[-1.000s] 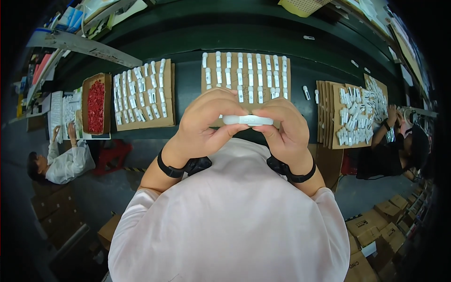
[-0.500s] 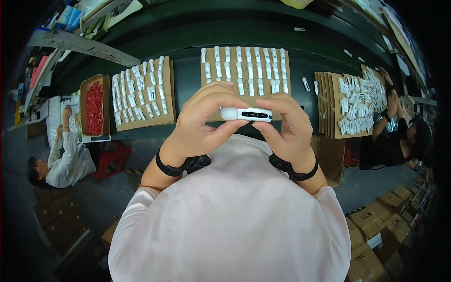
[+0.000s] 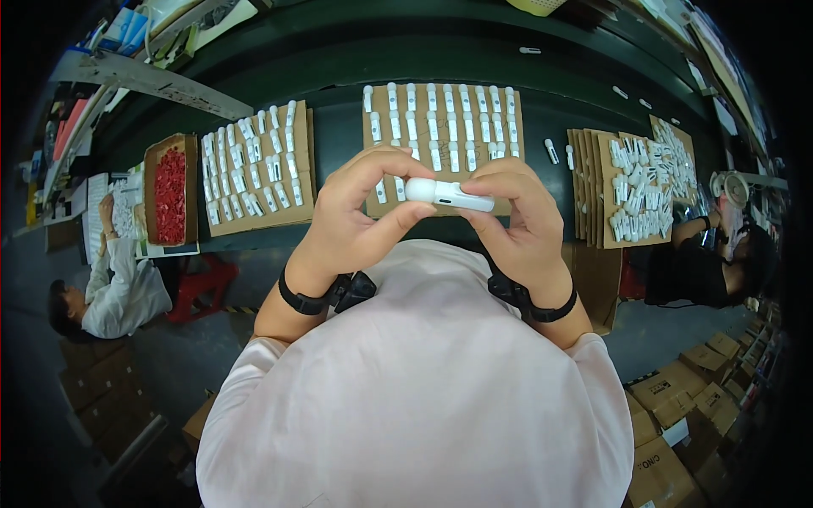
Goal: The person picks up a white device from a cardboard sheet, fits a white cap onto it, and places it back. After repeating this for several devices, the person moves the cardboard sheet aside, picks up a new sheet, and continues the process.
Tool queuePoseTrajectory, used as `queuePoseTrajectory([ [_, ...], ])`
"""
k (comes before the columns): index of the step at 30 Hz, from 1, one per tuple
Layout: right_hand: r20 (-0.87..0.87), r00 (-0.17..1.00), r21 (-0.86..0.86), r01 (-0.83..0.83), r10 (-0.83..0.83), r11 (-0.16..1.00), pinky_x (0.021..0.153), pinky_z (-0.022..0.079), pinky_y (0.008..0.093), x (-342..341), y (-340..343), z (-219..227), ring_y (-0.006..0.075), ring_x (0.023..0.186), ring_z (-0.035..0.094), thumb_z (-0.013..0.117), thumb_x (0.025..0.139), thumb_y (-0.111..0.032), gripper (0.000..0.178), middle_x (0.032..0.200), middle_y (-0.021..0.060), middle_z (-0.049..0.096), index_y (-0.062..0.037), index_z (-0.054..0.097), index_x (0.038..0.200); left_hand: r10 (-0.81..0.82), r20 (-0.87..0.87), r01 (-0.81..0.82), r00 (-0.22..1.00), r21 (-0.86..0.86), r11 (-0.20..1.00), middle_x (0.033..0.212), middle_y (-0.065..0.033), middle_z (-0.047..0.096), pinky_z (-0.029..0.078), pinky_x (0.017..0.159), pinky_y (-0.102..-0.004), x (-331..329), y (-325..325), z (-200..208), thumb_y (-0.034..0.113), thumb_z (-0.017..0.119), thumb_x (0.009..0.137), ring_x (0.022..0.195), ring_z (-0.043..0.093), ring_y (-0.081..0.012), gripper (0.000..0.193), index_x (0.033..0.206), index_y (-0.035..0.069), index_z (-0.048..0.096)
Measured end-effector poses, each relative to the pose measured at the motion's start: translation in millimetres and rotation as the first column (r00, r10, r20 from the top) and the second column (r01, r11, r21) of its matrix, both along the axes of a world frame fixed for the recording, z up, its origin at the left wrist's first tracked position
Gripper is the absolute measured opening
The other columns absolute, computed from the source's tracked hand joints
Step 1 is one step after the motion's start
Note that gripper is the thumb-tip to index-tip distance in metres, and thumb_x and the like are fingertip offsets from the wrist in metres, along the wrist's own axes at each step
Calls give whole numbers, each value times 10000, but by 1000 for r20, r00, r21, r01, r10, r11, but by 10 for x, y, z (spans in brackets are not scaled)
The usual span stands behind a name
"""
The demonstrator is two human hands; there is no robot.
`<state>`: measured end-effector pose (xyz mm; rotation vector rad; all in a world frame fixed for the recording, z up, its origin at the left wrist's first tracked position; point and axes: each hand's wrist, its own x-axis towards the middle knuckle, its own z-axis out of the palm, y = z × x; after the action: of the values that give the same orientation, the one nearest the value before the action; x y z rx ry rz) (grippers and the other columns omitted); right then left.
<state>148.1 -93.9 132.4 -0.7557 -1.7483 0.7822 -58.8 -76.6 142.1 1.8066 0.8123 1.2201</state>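
Note:
Between my two hands, in front of my chest, is a small white wand-shaped device (image 3: pixel 449 194) with a rounded head at its left end and a short dark slot on its side. My left hand (image 3: pixel 360 201) pinches the rounded head between thumb and forefinger. At the other end of the body, my right hand (image 3: pixel 521 203) grips it with thumb and fingers. Behind my hands, a cardboard sheet (image 3: pixel 370 195) carries rows of the same white devices. My fingers hide part of its nearest row.
A second cardboard sheet (image 3: pixel 309 161) with devices lies left, beside a box of small red pieces (image 3: pixel 197 195). Stacked cardboard sheets (image 3: pixel 600 182) bear heaped devices at right. A few loose devices (image 3: pixel 550 151) lie on the dark green bench (image 3: pixel 339 59). Co-workers sit at both sides.
The device has been rolled: its dark panel with buttons has turned out of view, and a slotted side now shows. At right, the co-worker's arm has drawn back from the heaped devices.

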Motion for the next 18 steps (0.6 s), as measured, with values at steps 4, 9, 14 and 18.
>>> queuePoseTrajectory([
  [4,81,991,-29,110,-107,994,630,468,269,-65,0,75,197,750,579,736,739,-9,283,912,89,622,-11,639,1005,-45,-82,53,996,89,995,928,-89,643,467,891,-361,-83,86,-78,14,715,751,870,613,-229,248,990,26,652],
  [9,268,959,-190,148,-94,971,636,463,256,-103,41,-86,160,747,581,697,782,-19,230,926,106,620,17,604,989,-76,-238,68,968,-43,997,932,-101,617,459,897,-329,-104,188,-172,8,704,762,886,595,-213,254,1008,4,641],
  [14,480,874,-583,378,-71,719,645,499,348,-82,191,-962,272,719,634,668,819,-147,188,831,144,645,3,614,920,33,-289,-71,957,-121,990,903,-104,607,475,815,-307,-188,336,-799,24,689,785,869,606,-213,223,1002,4,644],
  [18,587,809,-631,441,22,639,672,506,407,-76,197,-1761,335,757,638,656,824,-208,234,786,172,651,9,612,902,107,-399,-220,911,-251,943,936,-126,629,490,785,-317,-515,364,-1501,101,674,827,855,621,-223,205,992,-15,645],
])
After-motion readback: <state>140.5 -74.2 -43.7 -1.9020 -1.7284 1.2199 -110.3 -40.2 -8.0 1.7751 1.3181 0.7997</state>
